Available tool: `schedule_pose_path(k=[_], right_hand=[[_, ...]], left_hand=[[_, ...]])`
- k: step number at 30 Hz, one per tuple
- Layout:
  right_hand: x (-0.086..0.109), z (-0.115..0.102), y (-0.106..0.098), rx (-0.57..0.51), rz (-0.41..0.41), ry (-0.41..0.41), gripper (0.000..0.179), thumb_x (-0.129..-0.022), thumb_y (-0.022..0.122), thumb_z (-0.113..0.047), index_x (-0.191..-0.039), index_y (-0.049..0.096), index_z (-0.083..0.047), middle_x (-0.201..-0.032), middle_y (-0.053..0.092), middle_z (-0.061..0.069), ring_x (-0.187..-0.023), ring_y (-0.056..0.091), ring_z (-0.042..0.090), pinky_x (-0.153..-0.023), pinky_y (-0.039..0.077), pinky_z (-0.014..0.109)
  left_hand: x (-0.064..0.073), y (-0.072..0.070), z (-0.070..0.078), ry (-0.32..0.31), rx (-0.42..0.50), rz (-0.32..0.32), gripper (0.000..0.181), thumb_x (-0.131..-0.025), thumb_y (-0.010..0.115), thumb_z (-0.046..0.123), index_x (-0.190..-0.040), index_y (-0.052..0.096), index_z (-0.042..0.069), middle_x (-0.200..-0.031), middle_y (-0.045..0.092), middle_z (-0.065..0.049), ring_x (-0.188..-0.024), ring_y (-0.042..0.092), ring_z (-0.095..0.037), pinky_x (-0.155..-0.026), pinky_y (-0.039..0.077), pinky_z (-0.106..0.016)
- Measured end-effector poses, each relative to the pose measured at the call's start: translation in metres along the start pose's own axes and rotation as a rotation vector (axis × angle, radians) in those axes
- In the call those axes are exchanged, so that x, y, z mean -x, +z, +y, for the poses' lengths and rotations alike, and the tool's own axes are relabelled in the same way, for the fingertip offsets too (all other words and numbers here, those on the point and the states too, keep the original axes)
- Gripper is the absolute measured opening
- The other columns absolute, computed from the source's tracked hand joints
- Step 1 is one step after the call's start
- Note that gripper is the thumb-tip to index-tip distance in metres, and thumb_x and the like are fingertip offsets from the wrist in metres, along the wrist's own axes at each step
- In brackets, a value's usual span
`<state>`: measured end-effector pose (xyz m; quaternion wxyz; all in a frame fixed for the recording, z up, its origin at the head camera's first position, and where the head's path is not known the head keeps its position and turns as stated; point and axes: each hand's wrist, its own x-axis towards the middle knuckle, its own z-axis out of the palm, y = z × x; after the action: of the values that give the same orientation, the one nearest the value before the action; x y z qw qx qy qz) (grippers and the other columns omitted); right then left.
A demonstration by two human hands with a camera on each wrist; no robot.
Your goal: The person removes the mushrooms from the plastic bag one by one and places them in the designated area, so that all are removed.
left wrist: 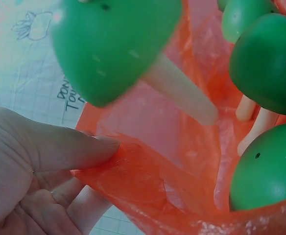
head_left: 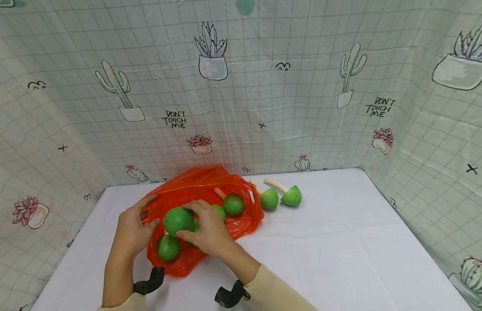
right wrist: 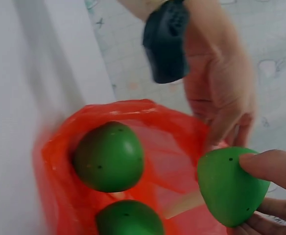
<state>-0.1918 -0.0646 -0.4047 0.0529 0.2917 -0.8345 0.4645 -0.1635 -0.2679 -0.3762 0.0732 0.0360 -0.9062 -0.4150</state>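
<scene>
A red plastic bag (head_left: 202,176) lies on its side with its mouth wide. My left hand (head_left: 132,229) pinches the bag's rim at the left, thumb on top in the left wrist view. Over the mouth, my right hand (head_left: 211,229) grips a green-capped toy mushroom (head_left: 177,221) by its cap. Its cream stem (left wrist: 179,90) points down into the bag. Several more green mushrooms rest inside, among them one near the front (head_left: 168,248) and another at the right (head_left: 233,204); their stems are partly hidden.
Two green mushrooms, one beside the bag (head_left: 269,199) and one farther right (head_left: 292,196), lie on the white table (head_left: 342,242) with stems pointing back. A patterned grid cloth (head_left: 241,95) hangs behind and around the table. Each wrist wears a black mount.
</scene>
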Motion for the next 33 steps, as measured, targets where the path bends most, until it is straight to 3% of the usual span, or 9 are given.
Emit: schedule_pose_path(k=[1,5,8,14,22,27,33], right_hand=[[0.0,-0.001,-0.003,-0.002,0.007,-0.016,0.055,-0.086,0.088,-0.022,-0.134,0.068,-0.006,-0.132,0.067,0.005,-0.121,0.063,0.02,-0.112,0.045,0.036],[0.003,-0.005,-0.014,-0.051,0.021,-0.042,0.055,-0.085,0.089,-0.019,-0.133,0.068,-0.003,-0.129,0.068,0.006,-0.117,0.065,0.019,-0.113,0.046,0.036],[0.006,-0.007,-0.022,-0.115,0.023,-0.045,0.055,-0.086,0.088,-0.016,-0.134,0.067,-0.002,-0.13,0.067,0.009,-0.116,0.065,0.021,-0.1,0.058,0.035],[0.008,-0.007,-0.038,-0.18,0.055,-0.073,0.054,-0.086,0.087,-0.011,-0.134,0.066,0.0,-0.131,0.067,0.01,-0.119,0.065,0.023,-0.102,0.057,0.032],[0.01,-0.003,-0.059,-0.17,0.118,-0.05,0.055,-0.086,0.088,-0.012,-0.136,0.066,-0.004,-0.132,0.067,0.006,-0.124,0.064,0.02,-0.102,0.057,0.034],[0.012,0.002,-0.069,-0.21,0.141,-0.034,0.055,-0.086,0.087,-0.009,-0.136,0.066,-0.003,-0.131,0.066,0.007,-0.123,0.065,0.023,-0.103,0.057,0.039],[0.015,0.009,-0.084,-0.2,0.204,-0.044,0.055,-0.085,0.088,-0.008,-0.135,0.067,-0.003,-0.13,0.068,0.007,-0.121,0.066,0.022,-0.104,0.056,0.035]], left_hand=[[0.0,0.0,0.0,0.001,-0.001,0.001,0.068,-0.096,0.067,-0.008,-0.159,0.042,0.002,-0.151,0.049,-0.032,-0.134,0.053,-0.054,-0.099,0.052,-0.057],[0.001,0.0,0.0,0.009,-0.008,0.012,0.067,-0.096,0.066,-0.008,-0.158,0.043,0.002,-0.15,0.05,-0.032,-0.133,0.054,-0.054,-0.098,0.053,-0.057],[0.001,0.0,-0.001,0.013,-0.009,0.018,0.067,-0.095,0.066,-0.009,-0.158,0.044,0.001,-0.151,0.049,-0.032,-0.132,0.054,-0.055,-0.097,0.054,-0.057],[0.0,0.0,0.0,0.0,0.006,0.002,0.068,-0.096,0.066,-0.009,-0.159,0.042,0.003,-0.152,0.047,-0.033,-0.133,0.052,-0.056,-0.097,0.053,-0.059],[-0.001,0.002,0.002,-0.03,0.007,0.009,0.068,-0.096,0.065,-0.008,-0.16,0.042,0.004,-0.154,0.045,-0.032,-0.135,0.05,-0.055,-0.098,0.053,-0.058],[0.0,0.002,0.001,-0.015,-0.002,0.012,0.068,-0.095,0.066,-0.01,-0.158,0.044,0.003,-0.153,0.046,-0.032,-0.134,0.051,-0.056,-0.096,0.053,-0.059],[-0.001,0.003,0.001,-0.002,-0.007,0.01,0.068,-0.095,0.066,-0.01,-0.158,0.043,0.002,-0.152,0.047,-0.033,-0.133,0.052,-0.056,-0.096,0.053,-0.059]])
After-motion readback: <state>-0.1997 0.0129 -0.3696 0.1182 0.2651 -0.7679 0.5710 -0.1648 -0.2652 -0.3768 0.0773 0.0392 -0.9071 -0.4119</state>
